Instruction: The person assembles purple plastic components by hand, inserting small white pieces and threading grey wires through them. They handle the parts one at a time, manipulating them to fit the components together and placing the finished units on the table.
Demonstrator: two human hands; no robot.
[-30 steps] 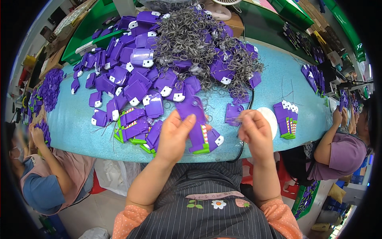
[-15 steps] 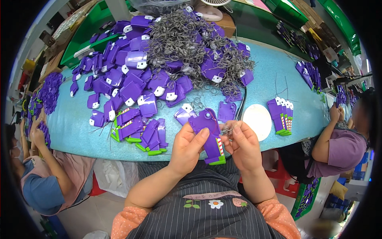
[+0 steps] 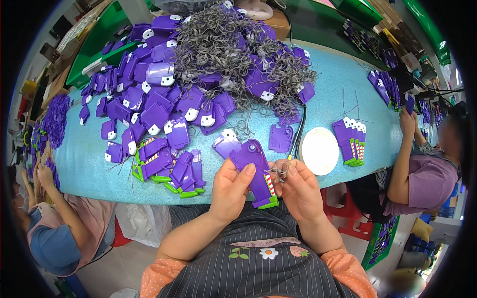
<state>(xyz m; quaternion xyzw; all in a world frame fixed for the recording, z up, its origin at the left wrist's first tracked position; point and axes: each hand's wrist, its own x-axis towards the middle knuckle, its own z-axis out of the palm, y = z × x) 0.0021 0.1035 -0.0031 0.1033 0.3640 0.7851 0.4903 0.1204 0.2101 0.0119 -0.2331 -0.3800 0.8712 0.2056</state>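
My left hand [image 3: 229, 191] is closed on a purple plastic shell [image 3: 251, 164], its thumb on the face and the fingers behind. The shell has a green end and a red-and-white striped edge, and a thin wire lies along its upper part. Beside it my right hand [image 3: 299, 191] pinches a coiled grey wire [image 3: 281, 170] at the shell's right edge. A dark cable [image 3: 299, 134] runs down the table to a yellow tip just above my right fingers. Behind the held shell lies a purple part with a white corner [image 3: 226, 142]; a bare purple part [image 3: 281, 138] is right of it.
A heap of grey coiled wires [image 3: 223, 49] covers the back, beside many purple parts [image 3: 159, 116]. Green-ended shells [image 3: 171, 166] lie at front left. Right of my hands are a white round disc [image 3: 320, 151] and a row of finished-looking shells [image 3: 349, 141]. People sit at both sides.
The surroundings have shifted slightly left in view. The shell sits a little lower and further left, and the cable's yellow tip now shows above my right fingers. Both hands keep their hold.
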